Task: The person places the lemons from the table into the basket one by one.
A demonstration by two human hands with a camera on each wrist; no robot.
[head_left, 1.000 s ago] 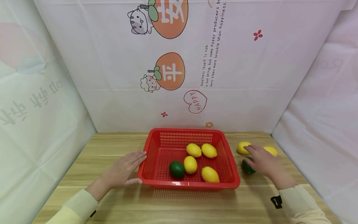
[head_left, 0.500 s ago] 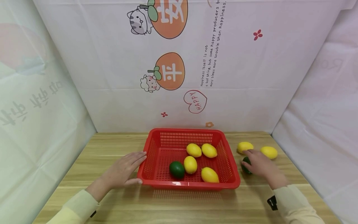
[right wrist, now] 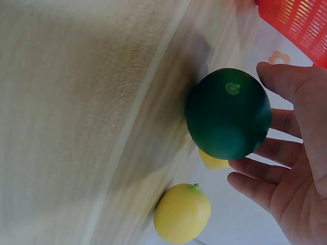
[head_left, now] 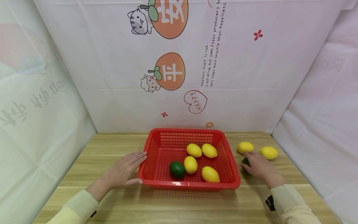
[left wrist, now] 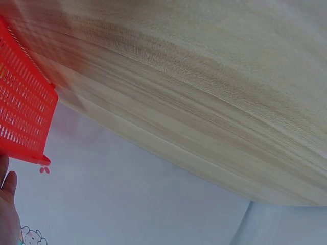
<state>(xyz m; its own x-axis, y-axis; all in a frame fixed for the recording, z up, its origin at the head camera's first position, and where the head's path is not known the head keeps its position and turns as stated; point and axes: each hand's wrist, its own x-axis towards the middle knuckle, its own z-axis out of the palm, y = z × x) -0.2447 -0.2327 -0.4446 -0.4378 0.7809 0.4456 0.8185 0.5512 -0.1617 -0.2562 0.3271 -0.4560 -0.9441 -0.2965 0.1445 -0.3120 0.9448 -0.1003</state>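
In the head view a red plastic basket (head_left: 179,184) stands mid-table, holding a dark green lime (head_left: 177,169) and several yellow lemons (head_left: 210,174). My left hand (head_left: 123,171) rests against the basket's left rim, fingers straight and thumb near its front corner. To the right of the basket, my right hand (head_left: 260,166) is at a second green lime (head_left: 245,165), partly covering it from above. The right wrist view shows this green lime (right wrist: 228,113) between the thumb and curved fingers (right wrist: 255,190), close to the tabletop.
Two loose lemons lie behind the right hand, one lemon (head_left: 245,147) near the basket and another lemon (head_left: 268,152) farther right. White printed cloth (head_left: 237,93) walls the wooden table (head_left: 117,205) at the back and both sides.
My right hand has shifted slightly left and lower onto the green lime, uncovering the right-hand lemon. The left hand and the basket have stayed put.
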